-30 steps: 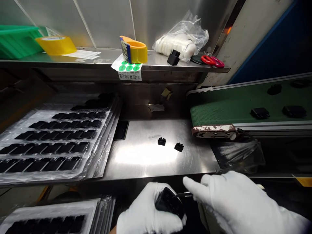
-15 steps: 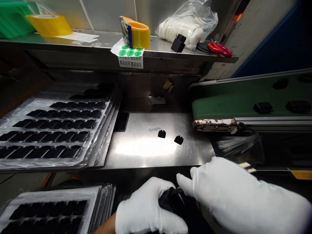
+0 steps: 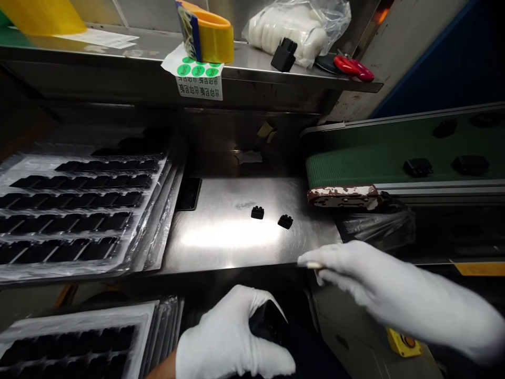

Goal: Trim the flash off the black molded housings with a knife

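Note:
My left hand, in a white glove, is closed round a black plastic part low in front of me. Part of that piece is hidden by the palm and thumb. My right hand, gloved too, is up at the bench's front edge with its fingers pinched. A short pale stick-like piece shows between the fingertips; its kind is unclear. Two small black connector-like pieces lie on the steel bench, beyond both hands.
Stacked trays of black parts fill the left side, with more trays below. A green conveyor carries black parts at right. The upper shelf holds a tape dispenser, a bagged white bundle and red-handled scissors.
My right hand has drawn away from the black part, up to the bench edge, and the pale piece now shows at its fingertips. My left hand still holds the part. The view has shifted slightly.

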{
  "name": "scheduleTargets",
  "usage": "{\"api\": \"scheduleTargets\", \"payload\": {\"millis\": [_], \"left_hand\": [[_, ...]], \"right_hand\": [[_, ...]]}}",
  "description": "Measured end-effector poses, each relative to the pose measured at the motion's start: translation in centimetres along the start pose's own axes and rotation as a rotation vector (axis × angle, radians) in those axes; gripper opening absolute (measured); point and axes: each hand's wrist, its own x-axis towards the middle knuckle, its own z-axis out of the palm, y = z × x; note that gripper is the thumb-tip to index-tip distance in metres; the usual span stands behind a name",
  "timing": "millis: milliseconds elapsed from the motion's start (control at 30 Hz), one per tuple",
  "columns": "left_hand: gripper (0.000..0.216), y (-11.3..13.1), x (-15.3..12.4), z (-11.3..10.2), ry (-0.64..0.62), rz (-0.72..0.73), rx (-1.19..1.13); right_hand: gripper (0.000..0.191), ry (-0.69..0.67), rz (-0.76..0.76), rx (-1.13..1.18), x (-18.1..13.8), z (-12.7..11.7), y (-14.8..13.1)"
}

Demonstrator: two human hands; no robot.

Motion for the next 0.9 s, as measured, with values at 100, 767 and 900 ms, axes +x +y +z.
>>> {"api": "scheduleTargets", "payload": {"millis": [100,767,900], "left_hand": [[0.020,0.0,-0.3,-0.7,-0.065,0.074,-0.105],[0.013,-0.3,9.5,-0.7,-0.059,0.136,-0.383],[0.024,-0.3,12.4,1.4,-0.070,0.033,-0.620]], "right_hand": [[0.024,0.111,0.286,0.895,-0.3,4.8,3.7],[0.024,0.718,0.395,0.427,8.8,10.3,16.2],[0.044,0.759,0.242,0.205,4.7,11.3,14.5]]}}
